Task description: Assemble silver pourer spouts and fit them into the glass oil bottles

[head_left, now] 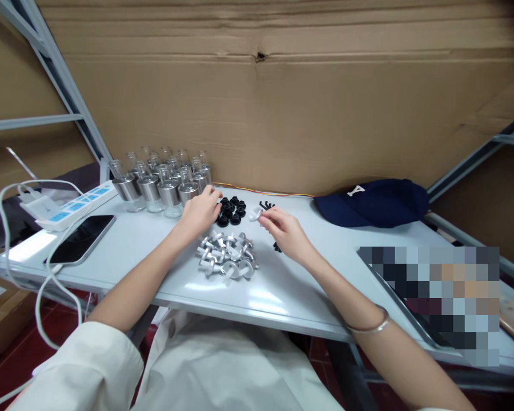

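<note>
My left hand (200, 212) reaches over the pale table (145, 251) to a cluster of small black ring caps (231, 209), its fingertips touching the nearest ones. My right hand (284, 230) pinches a small silver stemmed part (255, 215) between thumb and fingers, just right of the black caps. A heap of several matching silver parts (227, 257) lies in front of both hands. A few tiny black pieces (266, 205) sit behind my right hand.
Several glass bottles with silver collars (163, 180) stand at the back left. A power strip (75, 205), a phone (82, 237) with white cable, and a dark blue cap (374, 202) lie on the table. Cardboard (282, 97) walls off the back. A blurred patch covers the right.
</note>
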Available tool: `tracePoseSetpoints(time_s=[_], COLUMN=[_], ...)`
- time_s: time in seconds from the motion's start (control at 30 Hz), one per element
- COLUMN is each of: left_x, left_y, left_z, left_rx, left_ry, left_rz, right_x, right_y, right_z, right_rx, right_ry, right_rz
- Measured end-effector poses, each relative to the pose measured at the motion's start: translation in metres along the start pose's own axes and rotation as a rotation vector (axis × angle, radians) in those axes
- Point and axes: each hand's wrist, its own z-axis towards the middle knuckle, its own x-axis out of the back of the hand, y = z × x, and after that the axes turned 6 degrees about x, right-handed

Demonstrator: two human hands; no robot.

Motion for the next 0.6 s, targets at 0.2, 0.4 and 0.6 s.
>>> tracePoseSetpoints(time_s=[0.2,0.4,0.6], left_x=[-0.003,0.007,0.058], left_y=[0.001,0.001,0.018], left_z=[-0.003,-0.003,-0.086], left_rx=[-0.051,-0.105,-0.155], left_ry=[0.022,0.070,0.069], left_rz=[-0.101,-0.247,-0.767], right_x=[-0.023,-0.037,-0.029], right_y=[-0.002,-0.005,-0.015], right_z=[-0.005,-0.002,0.000], right_rx=[0.394,0.450,0.415], right_ry=[-0.194,-0.385,-0.387], right_rz=[-0.417,-0.663,-0.641])
